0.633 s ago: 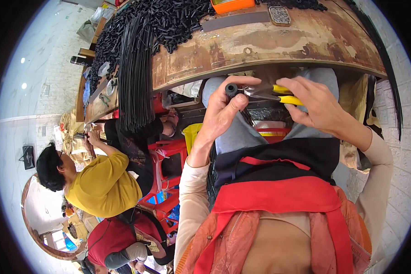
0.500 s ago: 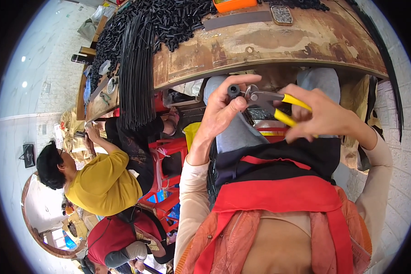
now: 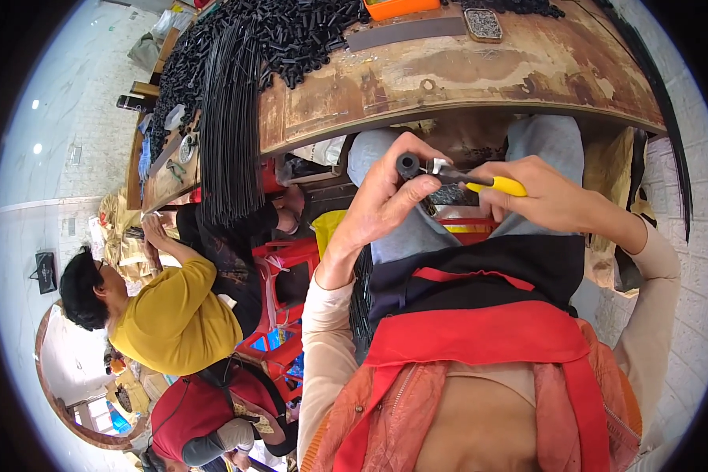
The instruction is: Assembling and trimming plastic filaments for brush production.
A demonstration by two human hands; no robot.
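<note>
My left hand [image 3: 379, 197] is closed around a short black tube [image 3: 407, 165], whose round hollow end shows between thumb and forefinger. In my right hand [image 3: 544, 189] is a pair of yellow-handled pliers [image 3: 506, 186], gripped with the handles squeezed together. The metal jaws sit right beside the tube and point toward my left hand. A small shiny bit shows by the jaws, too small to name. Both hands are above my lap, just in front of the table edge.
The worn wooden table [image 3: 417, 71] bears a heap of black tubes [image 3: 299, 35], a bundle of long black rods [image 3: 232, 118] over its edge, a grey strip [image 3: 405, 34], a small tray of metal bits [image 3: 482, 25] and an orange container [image 3: 401, 8]. A co-worker in yellow [image 3: 177, 315] sits at left.
The spread yellow handles of the pliers have come together in my right hand, and the pliers have turned. My left hand still holds the black tube, slightly lower.
</note>
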